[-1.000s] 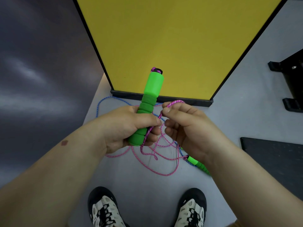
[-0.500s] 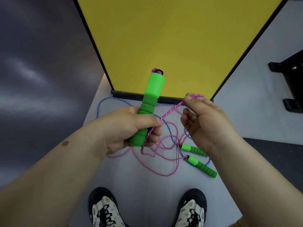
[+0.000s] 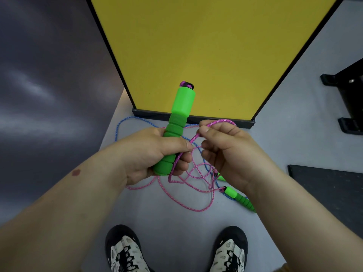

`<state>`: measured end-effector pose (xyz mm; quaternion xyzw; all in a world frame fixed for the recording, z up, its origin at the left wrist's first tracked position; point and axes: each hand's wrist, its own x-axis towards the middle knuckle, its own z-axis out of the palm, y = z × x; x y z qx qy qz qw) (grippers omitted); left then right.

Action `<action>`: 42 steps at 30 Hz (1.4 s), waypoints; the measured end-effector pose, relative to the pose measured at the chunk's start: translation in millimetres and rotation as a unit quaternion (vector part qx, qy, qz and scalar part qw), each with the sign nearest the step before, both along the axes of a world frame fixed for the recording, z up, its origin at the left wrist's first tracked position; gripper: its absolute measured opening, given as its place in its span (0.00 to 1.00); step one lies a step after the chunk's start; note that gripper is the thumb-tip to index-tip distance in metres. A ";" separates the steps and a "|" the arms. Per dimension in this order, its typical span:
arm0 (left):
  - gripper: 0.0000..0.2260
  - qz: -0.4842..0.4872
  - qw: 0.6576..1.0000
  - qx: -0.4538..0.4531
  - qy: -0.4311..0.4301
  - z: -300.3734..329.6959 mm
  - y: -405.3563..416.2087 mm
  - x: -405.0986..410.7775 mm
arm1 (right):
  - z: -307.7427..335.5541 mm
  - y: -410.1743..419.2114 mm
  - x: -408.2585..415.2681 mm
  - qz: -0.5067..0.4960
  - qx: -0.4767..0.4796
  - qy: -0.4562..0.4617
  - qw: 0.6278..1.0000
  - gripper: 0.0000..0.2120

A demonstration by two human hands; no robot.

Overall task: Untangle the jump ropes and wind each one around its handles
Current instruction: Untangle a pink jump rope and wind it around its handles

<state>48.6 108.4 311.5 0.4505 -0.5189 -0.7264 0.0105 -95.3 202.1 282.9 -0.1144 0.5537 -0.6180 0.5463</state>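
While the left hand (image 3: 155, 152) grips a green jump-rope handle (image 3: 174, 130) upright in front of the body, the pink rope (image 3: 188, 181) runs from between its thumb and fingers up to the right hand (image 3: 225, 152), which is just beside it. The left hand's fingers are curled tight round the lower, ribbed foam part of the handle; the smooth plastic upper section stands clear above the fist, and a pink knot sits in a dark cap at its top. The right hand pinches a bend of the pink rope between thumb and forefinger, so that a small loop arches over its knuckles; its other fingers are curled in towards the palm.

Below both hands, the rest of the pink rope lies in loose, crossing loops on the pale grey floor (image 3: 176, 228). It is a thin braided cord flecked with white. A blue rope (image 3: 125, 122) of the same braid lies tangled with it, one long curve reaching out to the left near the foot of the yellow panel (image 3: 196, 46). A second green handle (image 3: 237, 199), smooth at the cord end and ribbed further down, lies on the floor under the right wrist, and the tip of another green handle (image 3: 221, 177) shows just above it, mostly hidden by the hand. Two shoes (image 3: 125, 252) with black laces stand at the bottom edge. A dark mat (image 3: 324, 193) lies to the right.
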 end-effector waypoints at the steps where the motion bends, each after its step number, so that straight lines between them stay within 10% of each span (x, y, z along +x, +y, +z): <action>1: 0.04 -0.002 1.000 -0.001 0.000 0.4 0.1 0.1 | -0.2 -0.6 -2.7 -0.027 0.002 -0.001 1.000 0.03; 8: 0.04 -0.008 1.000 0.000 0.003 2.0 0.0 0.3 | -0.1 -1.4 -15.4 -0.126 0.007 -0.030 0.992 0.02; 20: 0.03 -0.011 1.000 0.000 0.004 1.8 0.1 -0.2 | 0.6 3.1 6.8 0.083 -0.007 0.001 0.996 0.04; 32: 0.04 -0.006 1.000 0.002 0.010 1.8 0.0 0.5 | 0.2 -1.2 -14.4 -0.124 -0.001 -0.011 0.992 0.01; 42: 0.02 -0.017 1.000 0.003 0.017 3.5 1.2 0.6 | -3.2 2.0 4.6 0.071 -0.015 -0.012 0.997 0.09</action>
